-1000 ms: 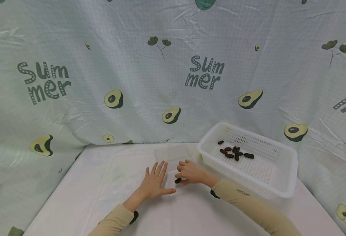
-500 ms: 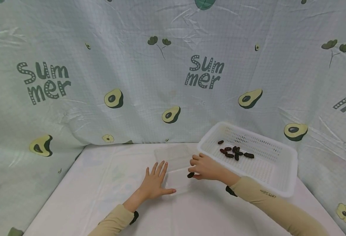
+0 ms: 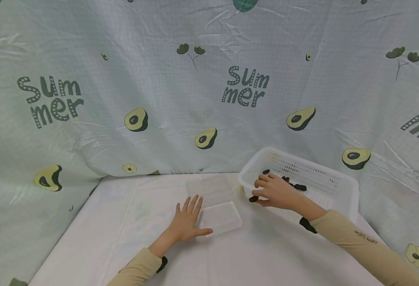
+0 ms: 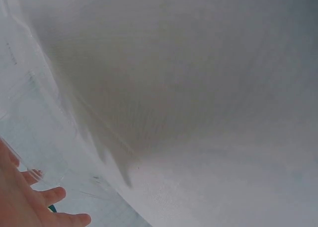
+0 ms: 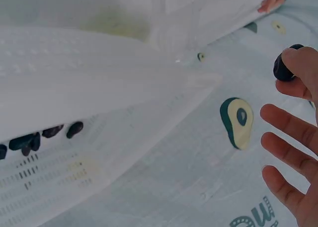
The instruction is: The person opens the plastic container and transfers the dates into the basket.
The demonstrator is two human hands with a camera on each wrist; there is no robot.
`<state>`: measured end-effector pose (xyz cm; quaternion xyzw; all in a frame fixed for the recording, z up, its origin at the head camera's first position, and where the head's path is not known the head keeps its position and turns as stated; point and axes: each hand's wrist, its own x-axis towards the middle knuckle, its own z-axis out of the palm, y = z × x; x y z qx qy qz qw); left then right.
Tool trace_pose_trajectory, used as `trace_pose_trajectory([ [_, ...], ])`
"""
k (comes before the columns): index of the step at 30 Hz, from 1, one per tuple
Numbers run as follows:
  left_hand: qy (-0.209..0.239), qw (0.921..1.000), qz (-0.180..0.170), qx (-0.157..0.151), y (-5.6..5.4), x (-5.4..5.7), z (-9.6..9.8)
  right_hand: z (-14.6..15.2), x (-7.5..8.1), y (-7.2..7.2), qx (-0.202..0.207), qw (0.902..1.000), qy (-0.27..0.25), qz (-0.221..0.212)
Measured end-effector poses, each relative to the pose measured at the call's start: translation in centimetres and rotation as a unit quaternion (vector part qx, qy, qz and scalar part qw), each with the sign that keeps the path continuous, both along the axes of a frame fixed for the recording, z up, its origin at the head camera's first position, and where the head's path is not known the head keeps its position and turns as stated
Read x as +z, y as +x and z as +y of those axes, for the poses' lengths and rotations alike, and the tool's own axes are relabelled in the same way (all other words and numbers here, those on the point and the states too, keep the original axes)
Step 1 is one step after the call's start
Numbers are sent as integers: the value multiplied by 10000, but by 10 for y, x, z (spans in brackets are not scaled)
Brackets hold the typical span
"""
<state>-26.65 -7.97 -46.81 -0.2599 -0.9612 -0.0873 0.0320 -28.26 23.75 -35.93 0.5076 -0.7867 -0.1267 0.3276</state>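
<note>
My right hand [image 3: 275,192] pinches a dark brown date [image 3: 253,199] between thumb and index finger, the other fingers held apart from it. In the head view this hand overlaps the near left rim of a white perforated basket [image 3: 354,206]. Several more dates [image 3: 300,187] lie in that basket, some hidden behind the hand; the right wrist view shows a few loose dates [image 5: 74,129] too. My left hand [image 3: 185,224] has its fingers spread, with the thumb along the near left edge of a clear plastic box [image 3: 221,217]. No dates show in the box.
Behind the box lies a second clear plastic piece [image 3: 209,187], joined or close to its back edge. A white cloth [image 3: 123,222] covers the table. A curtain [image 3: 173,99] printed with avocados hangs directly behind the table and around its sides.
My right hand has moved right and away from over the clear box to the basket's near left rim, still pinching the date. My left hand has stayed in place.
</note>
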Motion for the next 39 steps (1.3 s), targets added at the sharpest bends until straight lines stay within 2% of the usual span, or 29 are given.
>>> trace_pose_trajectory([
  [7,45,10000,-23,-59,-1,0,-1,35,3,-9,-54,9990,-424,-118],
  [12,41,10000,15,-64,-1,1,-1,60,6,-19,-333,9971,-671,-137],
  [21,17,10000,31,-63,-3,1,-2,94,4,-42,-823,9942,-635,290],
  [32,98,9999,-1,-135,-1,0,-4,115,-14,-68,-1602,9854,-369,436],
  [35,93,9999,6,-133,0,0,-4,115,-20,-72,-1817,9827,-232,278],
  [39,54,9999,18,-108,-1,1,-4,111,-27,-77,-2158,9761,-51,-265],
])
